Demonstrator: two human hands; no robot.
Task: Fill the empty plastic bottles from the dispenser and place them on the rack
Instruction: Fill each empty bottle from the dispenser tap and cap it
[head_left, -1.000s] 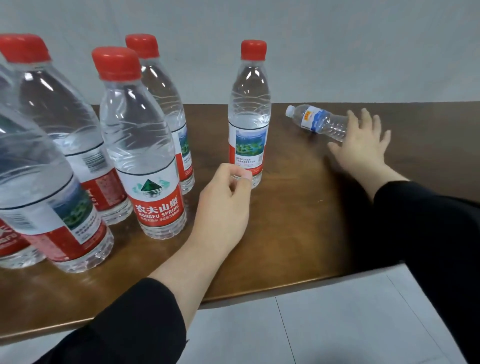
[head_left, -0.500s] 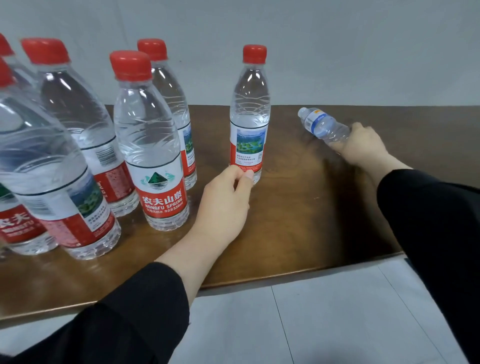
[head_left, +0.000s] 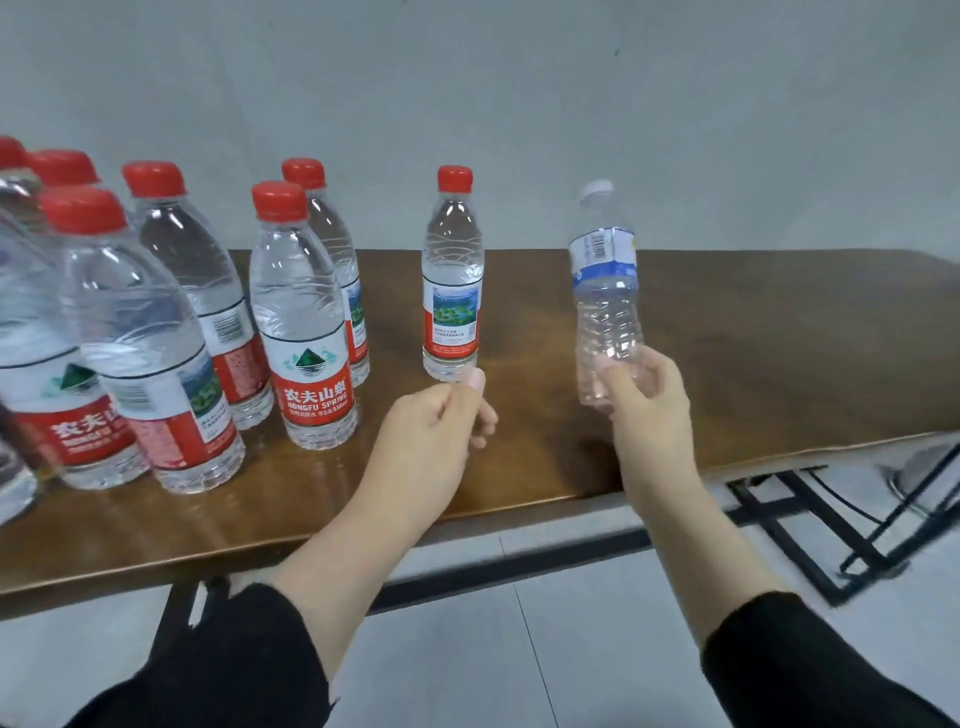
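Note:
My right hand grips the lower end of an empty clear bottle with a white cap and a blue-and-white label, holding it upright above the wooden table. My left hand hovers over the table with fingers curled, its thumb just below the base of a lone red-capped bottle that stands upright. Whether the thumb touches that bottle I cannot tell. No dispenser or rack is in view.
Several red-capped, red-labelled water bottles stand grouped on the table's left part. A grey wall runs behind. Below the table's front edge are a black metal frame and a pale tiled floor.
My right hand took hold of the white-capped bottle that lay on its side, lifted it off the table and turned it upright. The view has pulled back; my left hand stays near the lone bottle.

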